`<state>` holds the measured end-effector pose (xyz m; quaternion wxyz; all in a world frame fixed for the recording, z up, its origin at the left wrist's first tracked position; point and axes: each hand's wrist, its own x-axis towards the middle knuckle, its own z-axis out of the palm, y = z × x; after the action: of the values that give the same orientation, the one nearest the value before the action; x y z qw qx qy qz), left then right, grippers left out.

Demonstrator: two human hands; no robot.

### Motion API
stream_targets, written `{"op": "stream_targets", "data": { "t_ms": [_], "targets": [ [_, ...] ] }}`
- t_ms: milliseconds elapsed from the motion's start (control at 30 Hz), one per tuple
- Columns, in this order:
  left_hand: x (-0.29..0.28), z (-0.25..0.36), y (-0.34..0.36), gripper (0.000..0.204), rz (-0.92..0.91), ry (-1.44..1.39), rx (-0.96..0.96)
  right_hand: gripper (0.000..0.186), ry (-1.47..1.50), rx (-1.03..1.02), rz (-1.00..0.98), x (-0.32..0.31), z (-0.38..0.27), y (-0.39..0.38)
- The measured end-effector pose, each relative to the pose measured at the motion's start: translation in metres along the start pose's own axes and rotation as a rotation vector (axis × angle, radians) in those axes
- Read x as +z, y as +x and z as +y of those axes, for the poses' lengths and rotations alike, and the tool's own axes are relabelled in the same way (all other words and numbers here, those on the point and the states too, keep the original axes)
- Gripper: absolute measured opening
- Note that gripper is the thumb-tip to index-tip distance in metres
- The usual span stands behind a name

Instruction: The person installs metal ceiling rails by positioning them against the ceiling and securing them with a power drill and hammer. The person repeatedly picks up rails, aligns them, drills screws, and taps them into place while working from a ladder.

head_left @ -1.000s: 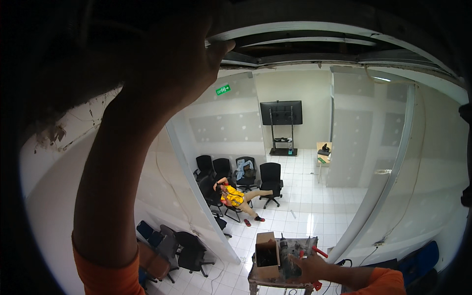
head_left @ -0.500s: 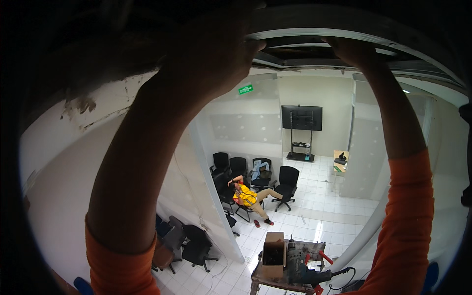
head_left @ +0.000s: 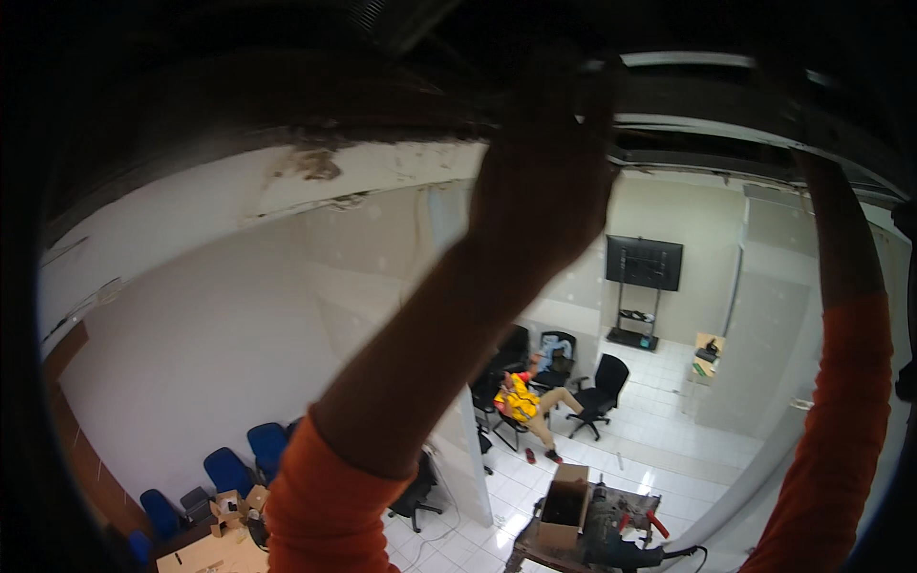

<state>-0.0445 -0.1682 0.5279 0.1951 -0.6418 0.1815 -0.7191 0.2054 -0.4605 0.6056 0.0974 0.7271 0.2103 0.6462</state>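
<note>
Both my arms, in orange sleeves, reach up into a dark ceiling opening. My left hand (head_left: pixel 546 177) is raised at the middle, its fingers closed round the near end of a long metal channel (head_left: pixel 683 124), though the dark blurs the fingertips. Farther right, my right hand (head_left: pixel 812 164) goes up behind the same channel; shadow and the channel hide its fingers. A ragged, stained ceiling edge (head_left: pixel 382 162) runs left of my left hand.
Below stands a worn work platform (head_left: pixel 635 501) with a cardboard box (head_left: pixel 565 501) and a power drill (head_left: pixel 602 520). A person in a yellow vest (head_left: pixel 519 401) reclines among black chairs (head_left: pixel 602 392). A screen on a stand (head_left: pixel 645 263) is beyond; blue chairs (head_left: pixel 229 470) stand lower left.
My view has turned left, so the room shifts right and blue chairs and a table appear. My left hand has moved right relative to the ceiling edge, nearer the right hand.
</note>
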Motion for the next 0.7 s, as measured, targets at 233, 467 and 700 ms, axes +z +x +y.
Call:
{"op": "stream_targets", "data": {
  "t_ms": [233,467,700],
  "targets": [
    [-0.048,0.054,-0.089,0.047,-0.197,-0.427,0.045,0.031,-0.047,0.056,-0.043,-0.005,0.038,-0.036],
    [-0.115,0.079,-0.145,0.036,-0.169,-0.693,-0.096,0.029,-0.085,0.022,-0.01,-0.015,0.025,-0.054],
    [-0.14,0.105,-0.155,0.032,-0.346,-0.483,-0.007,0.027,0.445,-0.228,0.225,-0.067,-0.112,-0.082]
  ]
}}
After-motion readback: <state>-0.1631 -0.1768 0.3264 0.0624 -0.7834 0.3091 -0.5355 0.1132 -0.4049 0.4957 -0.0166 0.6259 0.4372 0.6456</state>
